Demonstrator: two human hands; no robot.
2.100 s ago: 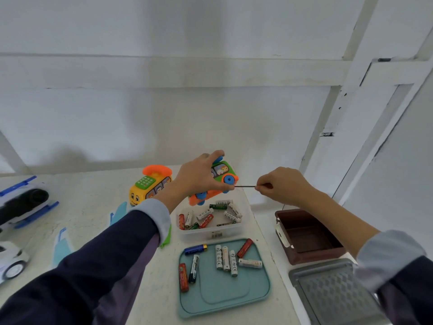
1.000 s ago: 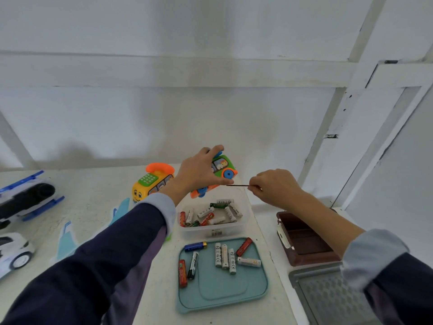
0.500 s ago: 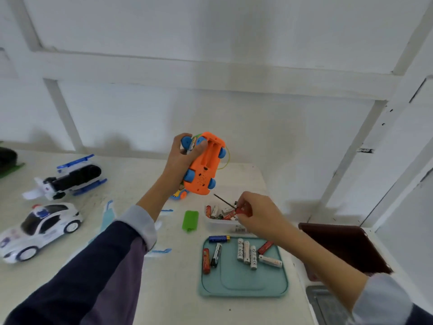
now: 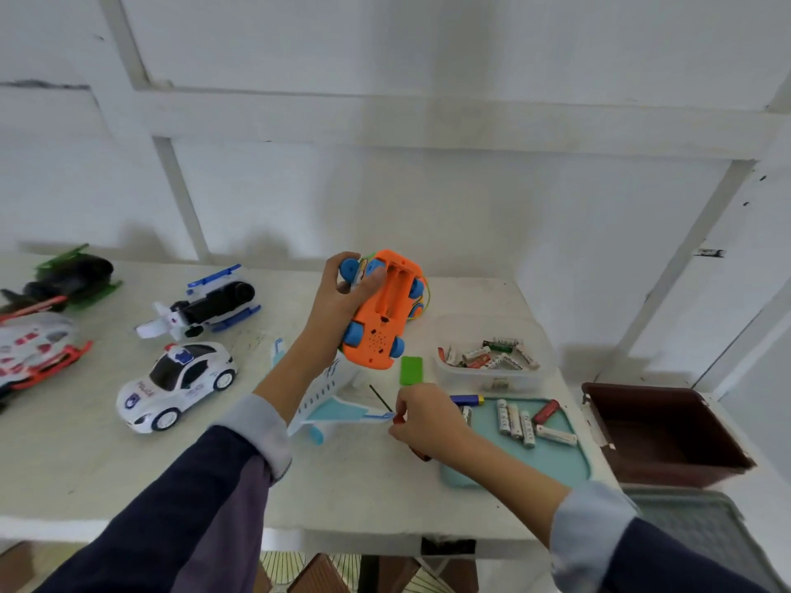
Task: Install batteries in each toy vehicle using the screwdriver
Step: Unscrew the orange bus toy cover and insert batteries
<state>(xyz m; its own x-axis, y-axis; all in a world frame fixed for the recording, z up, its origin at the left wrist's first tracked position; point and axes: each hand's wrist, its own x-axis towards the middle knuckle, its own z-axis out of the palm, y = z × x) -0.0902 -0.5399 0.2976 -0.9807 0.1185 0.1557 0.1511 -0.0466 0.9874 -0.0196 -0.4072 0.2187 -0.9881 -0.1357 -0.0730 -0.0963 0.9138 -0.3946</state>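
While my left hand (image 4: 338,299) gripped the orange toy car (image 4: 382,312) belly-up, bay uncovered and empty, my right hand (image 4: 423,419) pinched the screwdriver (image 4: 387,406) just below it.

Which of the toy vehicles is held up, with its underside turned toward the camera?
The orange toy car in the left hand. Its battery bay is open; the other toys rest on the table.

Soft, even daylight; faint shadows fall on the wall (image 4: 385,207) behind the grips. Wide-angle bending curves the edges, and everything looks slightly soft.
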